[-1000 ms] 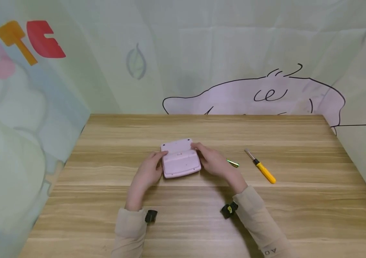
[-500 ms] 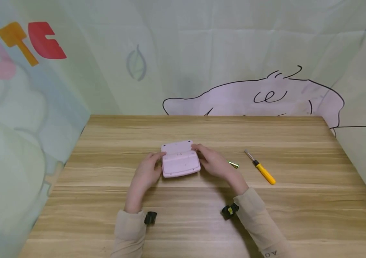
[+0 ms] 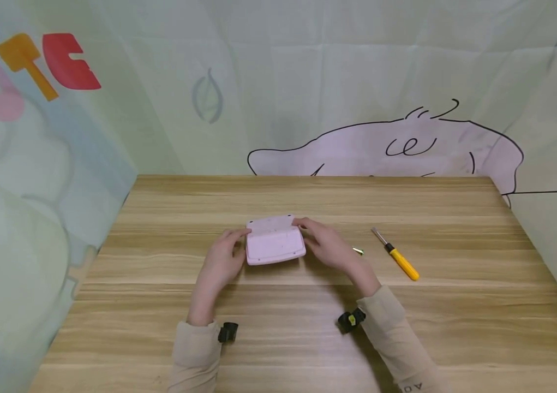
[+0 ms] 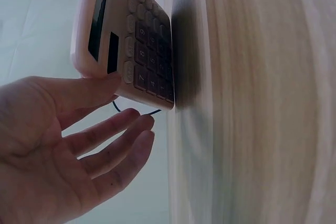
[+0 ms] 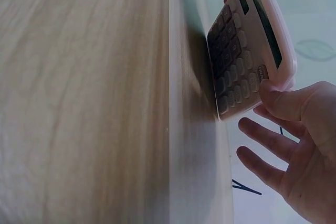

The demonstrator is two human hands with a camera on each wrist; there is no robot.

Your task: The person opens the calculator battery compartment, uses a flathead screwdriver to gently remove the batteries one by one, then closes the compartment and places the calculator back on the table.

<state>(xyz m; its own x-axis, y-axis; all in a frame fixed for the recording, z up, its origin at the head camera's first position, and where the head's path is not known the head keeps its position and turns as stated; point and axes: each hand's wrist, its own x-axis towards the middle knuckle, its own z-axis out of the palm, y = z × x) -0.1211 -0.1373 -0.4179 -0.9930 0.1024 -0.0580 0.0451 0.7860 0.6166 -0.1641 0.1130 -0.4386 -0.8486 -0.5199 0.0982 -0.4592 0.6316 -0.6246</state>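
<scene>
A pale pink calculator (image 3: 274,246) is held tilted over the table, its back turned up in the head view. Both wrist views show the keys and dark display on its underside; the display end is raised and the key end is down close to the tabletop. My left hand (image 3: 221,257) pinches one side near the display, thumb on the front (image 4: 107,88), other fingers spread. On the opposite side my right hand (image 3: 329,250) pinches it too, its thumb by the ON key (image 5: 281,103).
A screwdriver (image 3: 396,254) with a yellow handle lies on the wooden table (image 3: 288,338) to the right. Between it and my right hand is a small shiny green object (image 3: 358,250), partly hidden by the hand. A printed cloth hangs behind the table.
The calculator has tilted a little further, its near edge shifting slightly away from me. My right hand now covers more of the shiny green object. Both hands keep their hold.
</scene>
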